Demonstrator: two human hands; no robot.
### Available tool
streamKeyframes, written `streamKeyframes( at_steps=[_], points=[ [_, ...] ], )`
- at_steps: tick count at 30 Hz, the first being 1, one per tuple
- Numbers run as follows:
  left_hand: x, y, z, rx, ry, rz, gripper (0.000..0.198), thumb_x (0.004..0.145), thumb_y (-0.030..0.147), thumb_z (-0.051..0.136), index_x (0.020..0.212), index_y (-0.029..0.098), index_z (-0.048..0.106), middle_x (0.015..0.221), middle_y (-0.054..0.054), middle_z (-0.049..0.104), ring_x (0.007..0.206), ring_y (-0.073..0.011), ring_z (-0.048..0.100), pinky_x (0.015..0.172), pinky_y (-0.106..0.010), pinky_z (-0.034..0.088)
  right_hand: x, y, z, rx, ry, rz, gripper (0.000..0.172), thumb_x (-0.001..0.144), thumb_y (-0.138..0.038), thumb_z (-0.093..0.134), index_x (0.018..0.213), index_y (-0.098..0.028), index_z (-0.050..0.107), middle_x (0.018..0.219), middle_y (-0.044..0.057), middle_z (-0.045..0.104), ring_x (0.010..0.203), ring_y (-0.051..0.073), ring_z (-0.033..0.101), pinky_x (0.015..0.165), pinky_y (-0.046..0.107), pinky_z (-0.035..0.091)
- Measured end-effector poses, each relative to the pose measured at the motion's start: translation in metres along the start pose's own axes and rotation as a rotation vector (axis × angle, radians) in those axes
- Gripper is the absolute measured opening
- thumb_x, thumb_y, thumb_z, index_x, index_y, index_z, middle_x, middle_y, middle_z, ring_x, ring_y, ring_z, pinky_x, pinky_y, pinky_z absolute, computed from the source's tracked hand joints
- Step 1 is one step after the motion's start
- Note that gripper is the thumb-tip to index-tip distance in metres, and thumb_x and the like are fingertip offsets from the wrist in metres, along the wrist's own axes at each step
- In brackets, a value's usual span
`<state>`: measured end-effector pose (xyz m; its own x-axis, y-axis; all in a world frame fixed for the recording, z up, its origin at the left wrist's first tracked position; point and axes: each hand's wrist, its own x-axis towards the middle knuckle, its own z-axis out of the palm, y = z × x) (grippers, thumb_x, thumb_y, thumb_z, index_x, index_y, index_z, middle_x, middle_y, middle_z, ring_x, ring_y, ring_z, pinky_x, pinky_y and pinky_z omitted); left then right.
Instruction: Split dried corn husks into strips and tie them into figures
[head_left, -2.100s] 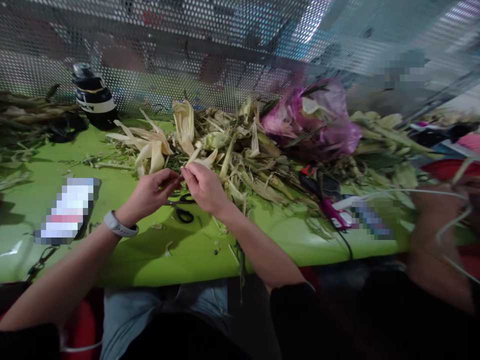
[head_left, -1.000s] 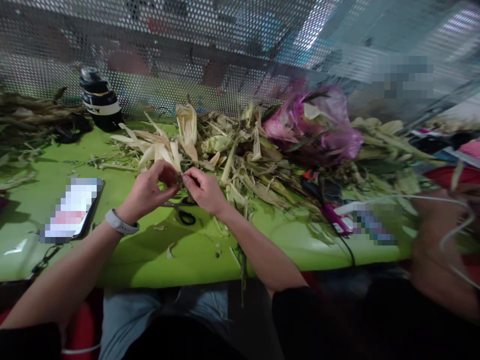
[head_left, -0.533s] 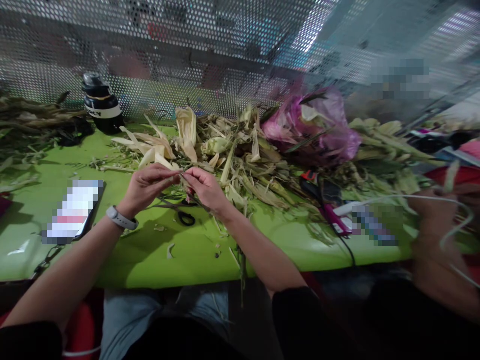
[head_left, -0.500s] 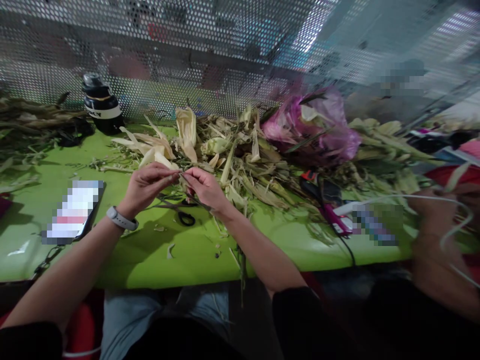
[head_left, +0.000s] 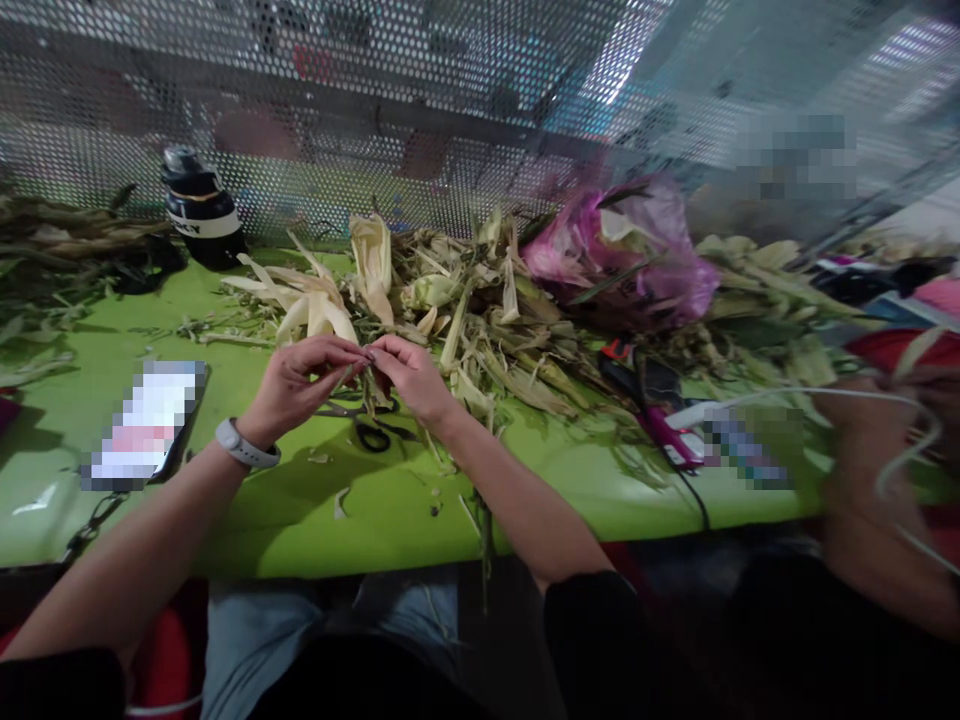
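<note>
My left hand [head_left: 306, 385], with a pale band on its wrist, pinches with its fingertips against those of my right hand [head_left: 411, 378]. Between them is a thin tuft of dry plant strips [head_left: 373, 395], hanging below the fingers; its upper end is hidden in the grip. Black-handled scissors [head_left: 371, 438] lie on the green table [head_left: 292, 520] just under the hands. Behind the fingertips spread pale corn husks [head_left: 319, 312] and an upright folded husk [head_left: 371, 250]. To the right of them is a heap of dry husks and leaves [head_left: 517, 345].
A dark bottle [head_left: 202, 215] stands at the back left, and a phone [head_left: 150, 425] lies left of my arm. A pink plastic bag [head_left: 622, 260] sits on the heap. At right are a cable [head_left: 825, 393], another phone [head_left: 746, 448] and another person's arm [head_left: 866, 470].
Both hands have shifted slightly down and to the right, still fingertip to fingertip. The plant strips now hang more visibly beneath them, in front of the scissors.
</note>
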<state>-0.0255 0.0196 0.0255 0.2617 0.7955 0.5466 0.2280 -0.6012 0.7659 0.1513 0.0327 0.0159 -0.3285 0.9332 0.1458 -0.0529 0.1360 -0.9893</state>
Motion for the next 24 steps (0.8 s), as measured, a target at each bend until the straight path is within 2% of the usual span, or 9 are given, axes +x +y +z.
streamKeyframes(
  at_steps=[3,7,14,17,20,24],
  points=[
    [-0.002,-0.001,0.001,-0.108,0.012,-0.108,0.024,0.079,0.038,0.071,0.085,0.016,0.075,0.086,-0.010,0.074,0.074,-0.0164,0.067,0.065,-0.028,0.056,0.000,0.002,0.000,-0.006,-0.018,-0.003,0.023,0.087,-0.040,0.056,0.076,-0.019,0.055,0.050,-0.007,0.045,0.042,0.007,0.041,0.042,0.020,0.038],
    [0.000,-0.001,-0.002,-0.145,-0.013,-0.223,0.027,0.074,0.041,0.076,0.085,0.016,0.076,0.075,-0.007,0.074,0.061,-0.0137,0.064,0.053,-0.023,0.052,-0.001,0.006,0.002,-0.060,-0.021,-0.070,0.026,0.087,-0.043,0.056,0.078,-0.019,0.054,0.053,-0.007,0.046,0.046,0.008,0.042,0.046,0.021,0.041],
    [0.006,0.004,-0.005,-0.306,-0.027,-0.411,0.033,0.067,0.039,0.081,0.087,0.013,0.074,0.080,-0.010,0.075,0.069,-0.0165,0.068,0.061,-0.027,0.055,-0.001,-0.004,-0.007,-0.141,-0.060,-0.048,0.024,0.085,-0.041,0.058,0.075,-0.019,0.055,0.050,-0.007,0.047,0.044,0.008,0.046,0.049,0.023,0.044],
    [0.008,0.005,-0.006,-0.366,-0.033,-0.517,0.036,0.066,0.035,0.083,0.089,0.013,0.068,0.073,-0.008,0.073,0.065,-0.0145,0.066,0.057,-0.025,0.051,-0.002,-0.013,-0.013,-0.150,-0.047,-0.032,0.028,0.083,-0.044,0.061,0.071,-0.019,0.055,0.046,-0.008,0.047,0.041,0.008,0.046,0.047,0.022,0.043],
    [0.008,0.003,-0.007,-0.380,-0.094,-0.568,0.031,0.067,0.033,0.083,0.082,0.014,0.065,0.071,-0.005,0.070,0.060,-0.0114,0.063,0.052,-0.022,0.047,-0.004,-0.018,-0.015,-0.162,-0.046,-0.045,0.029,0.082,-0.044,0.062,0.071,-0.019,0.056,0.046,-0.008,0.047,0.040,0.007,0.044,0.045,0.021,0.041],
    [0.006,0.000,-0.008,-0.400,-0.240,-0.588,0.027,0.066,0.033,0.083,0.081,0.014,0.071,0.075,-0.005,0.072,0.065,-0.0121,0.065,0.058,-0.023,0.050,-0.006,-0.019,-0.013,-0.212,-0.021,-0.070,0.026,0.083,-0.040,0.062,0.069,-0.018,0.055,0.047,-0.007,0.048,0.040,0.007,0.044,0.043,0.021,0.038]
  ],
)
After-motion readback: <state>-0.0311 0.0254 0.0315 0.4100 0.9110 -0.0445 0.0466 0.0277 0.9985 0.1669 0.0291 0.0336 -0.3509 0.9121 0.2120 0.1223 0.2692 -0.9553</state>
